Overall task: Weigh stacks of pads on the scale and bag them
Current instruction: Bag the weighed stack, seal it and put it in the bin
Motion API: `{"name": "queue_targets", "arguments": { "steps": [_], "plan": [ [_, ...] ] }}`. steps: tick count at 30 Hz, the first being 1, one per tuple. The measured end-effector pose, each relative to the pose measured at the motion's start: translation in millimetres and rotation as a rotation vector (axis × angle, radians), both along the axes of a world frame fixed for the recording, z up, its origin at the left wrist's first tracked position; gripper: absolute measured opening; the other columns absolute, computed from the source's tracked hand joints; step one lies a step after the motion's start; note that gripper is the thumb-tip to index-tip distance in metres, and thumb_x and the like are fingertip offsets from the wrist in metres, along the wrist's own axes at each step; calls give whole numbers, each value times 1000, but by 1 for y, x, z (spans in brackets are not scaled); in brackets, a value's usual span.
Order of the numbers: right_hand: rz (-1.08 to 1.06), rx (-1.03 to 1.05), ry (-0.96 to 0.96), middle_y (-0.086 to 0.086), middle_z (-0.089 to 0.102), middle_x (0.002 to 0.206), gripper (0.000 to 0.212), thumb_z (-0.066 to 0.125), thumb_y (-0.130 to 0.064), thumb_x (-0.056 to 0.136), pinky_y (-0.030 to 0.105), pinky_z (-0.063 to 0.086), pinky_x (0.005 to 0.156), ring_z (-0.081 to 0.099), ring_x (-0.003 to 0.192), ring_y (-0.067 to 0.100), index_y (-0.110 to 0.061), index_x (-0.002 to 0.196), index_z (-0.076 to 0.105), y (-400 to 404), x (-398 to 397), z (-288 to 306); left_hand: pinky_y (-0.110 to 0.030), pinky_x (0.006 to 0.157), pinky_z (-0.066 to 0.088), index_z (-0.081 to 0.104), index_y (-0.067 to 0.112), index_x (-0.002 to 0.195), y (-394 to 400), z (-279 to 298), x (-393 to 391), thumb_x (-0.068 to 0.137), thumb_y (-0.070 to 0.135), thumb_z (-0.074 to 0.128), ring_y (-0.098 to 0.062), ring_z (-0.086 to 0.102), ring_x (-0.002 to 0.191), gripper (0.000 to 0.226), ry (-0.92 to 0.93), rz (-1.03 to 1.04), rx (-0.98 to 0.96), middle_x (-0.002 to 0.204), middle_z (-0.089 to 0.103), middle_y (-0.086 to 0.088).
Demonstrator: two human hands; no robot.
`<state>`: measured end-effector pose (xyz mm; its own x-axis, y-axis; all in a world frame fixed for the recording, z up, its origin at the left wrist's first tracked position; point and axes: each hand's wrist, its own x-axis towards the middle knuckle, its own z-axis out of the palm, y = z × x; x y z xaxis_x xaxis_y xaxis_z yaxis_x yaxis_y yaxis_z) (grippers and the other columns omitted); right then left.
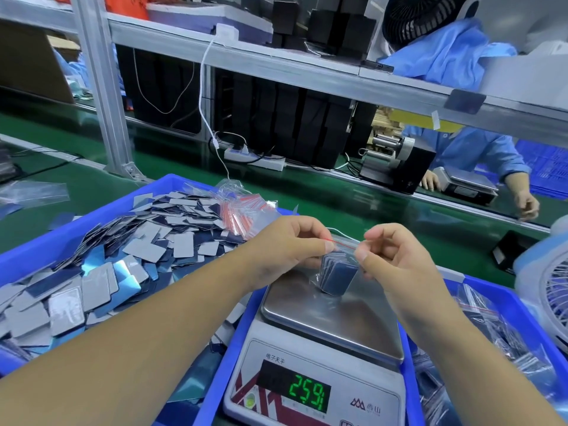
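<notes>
A small clear zip bag (338, 273) holding a stack of dark blue pads stands on the steel pan of the scale (322, 315). Its green display reads 259. My left hand (285, 250) pinches the red zip strip at the bag's left top. At the right top of the bag, my right hand (396, 259) pinches the same strip. A large blue bin (37, 250) on the left holds a heap of loose grey and blue pads (123, 265). A bundle of empty red-striped zip bags (242, 210) lies at the bin's far edge.
A second blue bin (504, 299) at the right holds filled clear bags. A white fan (550, 290) stands at the far right. Beyond lies the green conveyor belt (353, 207); across it another person in blue works at a scale. A shelf frame stands overhead.
</notes>
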<state>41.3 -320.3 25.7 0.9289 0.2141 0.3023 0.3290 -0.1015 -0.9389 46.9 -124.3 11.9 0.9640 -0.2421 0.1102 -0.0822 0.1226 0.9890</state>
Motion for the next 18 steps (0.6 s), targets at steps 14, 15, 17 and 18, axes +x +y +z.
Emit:
{"name": "queue_targets", "arguments": {
  "steps": [14, 15, 17, 18],
  "plan": [
    [-26, -138, -132, -7, 64, 78, 27, 68, 0, 88, 26, 49, 68, 57, 71, 10, -26, 86, 60, 3, 0, -5, -32, 81, 57, 71, 20, 74, -4, 3, -6, 85, 11, 74, -13, 62, 76, 14, 18, -57, 12, 76, 64, 1],
    [-23, -135, -129, -8, 64, 76, 25, 68, 1, 88, 26, 49, 68, 57, 70, 10, -23, 87, 60, 4, 0, -6, -32, 81, 57, 71, 21, 73, -5, 4, -6, 82, 14, 75, -13, 61, 75, 11, 15, -60, 17, 76, 63, 1],
    [-26, -122, -136, -7, 63, 74, 28, 68, 3, 87, 30, 49, 68, 56, 69, 11, -24, 85, 60, 5, -1, -5, -34, 81, 54, 70, 21, 72, -6, 5, -8, 77, 18, 74, -14, 59, 74, 7, 11, -55, 31, 74, 61, 1],
    [-24, -116, -144, -6, 63, 74, 30, 68, 3, 87, 33, 48, 68, 56, 69, 13, -25, 83, 59, 5, -2, -5, -37, 83, 53, 70, 20, 73, -7, 6, -8, 76, 17, 73, -16, 57, 75, 5, 7, -53, 31, 75, 61, -1]
  ]
}}
